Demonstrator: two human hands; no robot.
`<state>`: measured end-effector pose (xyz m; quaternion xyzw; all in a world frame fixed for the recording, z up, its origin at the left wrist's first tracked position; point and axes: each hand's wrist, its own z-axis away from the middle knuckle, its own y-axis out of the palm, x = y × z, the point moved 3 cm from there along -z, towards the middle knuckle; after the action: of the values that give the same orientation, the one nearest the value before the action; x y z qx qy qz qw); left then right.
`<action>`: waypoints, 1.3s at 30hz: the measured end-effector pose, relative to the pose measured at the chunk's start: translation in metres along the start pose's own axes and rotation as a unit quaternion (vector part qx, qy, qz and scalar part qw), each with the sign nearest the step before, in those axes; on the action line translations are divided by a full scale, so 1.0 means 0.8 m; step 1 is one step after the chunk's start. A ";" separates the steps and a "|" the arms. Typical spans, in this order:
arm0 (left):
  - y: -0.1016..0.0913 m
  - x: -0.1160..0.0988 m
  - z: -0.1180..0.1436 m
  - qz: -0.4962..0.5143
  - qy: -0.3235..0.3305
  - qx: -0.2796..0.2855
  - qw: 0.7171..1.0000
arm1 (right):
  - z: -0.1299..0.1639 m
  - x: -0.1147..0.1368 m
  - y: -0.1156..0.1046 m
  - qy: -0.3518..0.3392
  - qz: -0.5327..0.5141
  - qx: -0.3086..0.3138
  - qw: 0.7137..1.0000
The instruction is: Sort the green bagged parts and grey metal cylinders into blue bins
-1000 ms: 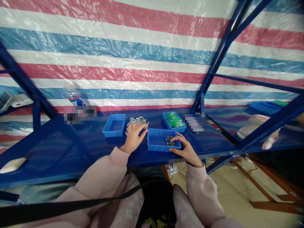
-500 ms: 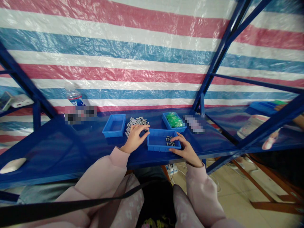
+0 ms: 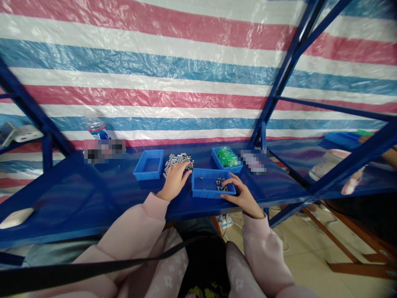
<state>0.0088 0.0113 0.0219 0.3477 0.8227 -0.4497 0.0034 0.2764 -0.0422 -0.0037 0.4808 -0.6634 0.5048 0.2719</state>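
Metal pieces (image 3: 178, 159), small, grey and short like little sleeves, are heaped loose on the blue shelf (image 3: 93, 190) between two trays. Against half a second ago, the left hand (image 3: 174, 182) is seen lying flatter, its fingertips reaching into the near edge of the heap, and one more single grey piece is seen on the floor of the near tray (image 3: 211, 184), left of the cluster already there. The right hand has hardly shifted.

From the left: a white object (image 3: 14, 217) lies at the shelf's front edge, and a water bottle (image 3: 96, 127) stands at the back beside a blurred patch. The left tray (image 3: 149, 164) is seen to be bare inside. The heap comes next, with the left hand spread open on it, fingers apart; whether a piece is pinched beneath cannot be told. The near tray holds the small cluster of grey pieces at its right end. The right hand (image 3: 243, 195) is laid on that tray's right front corner, its fingers curled loosely over the rim beside the cluster. Behind it, the back tray (image 3: 228, 158) is filled with green parts.
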 end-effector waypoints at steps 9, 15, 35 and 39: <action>0.017 0.024 0.012 -0.143 -0.044 0.043 0.988 | 0.000 -0.001 0.000 -0.003 0.000 0.000 1.000; 0.010 0.021 0.008 -0.147 -0.049 0.020 0.988 | 0.000 0.000 0.000 0.001 -0.001 -0.002 1.000; 0.001 0.005 0.000 -0.018 -0.035 0.026 0.999 | 0.000 0.000 0.000 -0.005 0.003 -0.005 1.000; -0.006 0.004 -0.002 -0.001 -0.041 -0.041 0.998 | -0.001 0.001 0.000 -0.003 0.002 -0.005 1.000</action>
<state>0.0041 0.0131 0.0252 0.3281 0.8397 -0.4297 0.0510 0.2759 -0.0422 -0.0027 0.4795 -0.6681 0.5004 0.2708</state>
